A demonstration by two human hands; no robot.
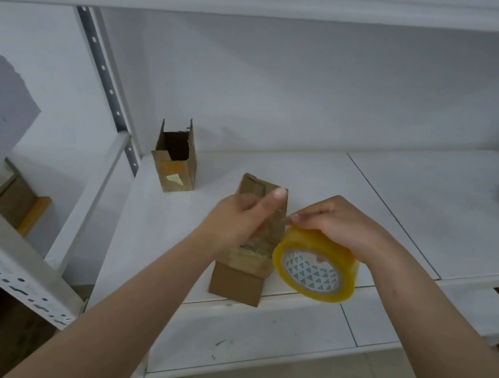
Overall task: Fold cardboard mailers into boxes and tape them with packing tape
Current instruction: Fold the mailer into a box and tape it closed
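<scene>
A white metal shelf board is seen carrying the work. A narrow brown cardboard mailer box, worn, with old tape residue across its middle, is held over the shelf's front edge; its near flap is hanging down. It is gripped by the left hand, fingers curled round its upper part, thumb stretched along the top. A roll of yellowish clear packing tape, with a white triangle-patterned core, is held by the right hand just beside the box; fingers are draped over the roll, fingertips at the box. A second open-topped brown cardboard box is stood upright further back left.
</scene>
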